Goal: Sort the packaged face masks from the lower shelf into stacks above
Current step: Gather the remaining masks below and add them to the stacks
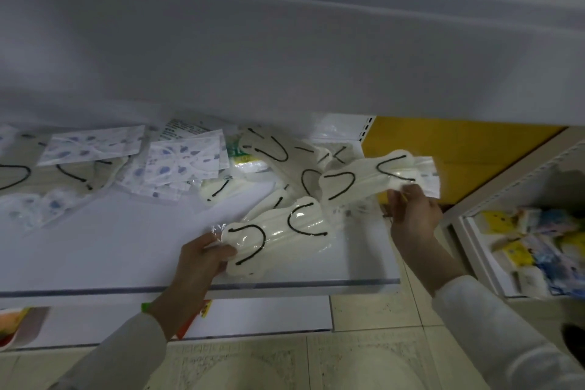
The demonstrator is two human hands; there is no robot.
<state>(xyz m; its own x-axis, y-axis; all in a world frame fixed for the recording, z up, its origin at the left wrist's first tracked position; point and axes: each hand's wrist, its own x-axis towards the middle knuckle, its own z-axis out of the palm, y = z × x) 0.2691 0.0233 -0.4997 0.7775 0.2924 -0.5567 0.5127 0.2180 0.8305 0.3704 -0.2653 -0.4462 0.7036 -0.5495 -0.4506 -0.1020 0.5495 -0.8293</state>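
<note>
So, white shelf: runs under both hands. There is bare board left of the left grip, and the front lip sits just below it.
Upper board: grey underside above both grips, filling the top of the view.
Side rack: right of the right grip and well apart. It holds a jumble of yellow, blue and white packets, too blurred to read.
Yellow panel: behind the right grip.
Blue-print packets: flat wrapped masks overlapping one another, left of and beyond the left grip.
Cream pile: loose heap of wrapped cream masks with black ear loops. It lies between the two grips and further back.
Raised mask: cream, in clear wrap, held up off the shelf. Its body stretches left from the right grip, over the near edge of the cream pile.
Near mask: cream, in clear wrap, lying on the white shelf near the front lip. It runs right and away from the left grip, with its far end against the cream pile.
Right hand: thumb and fingers pinch the right end of the raised mask.
Left hand: fingers curled round the left end of the near mask, thumb on top.
Green wristband: on the left wrist, below the left grip.
</note>
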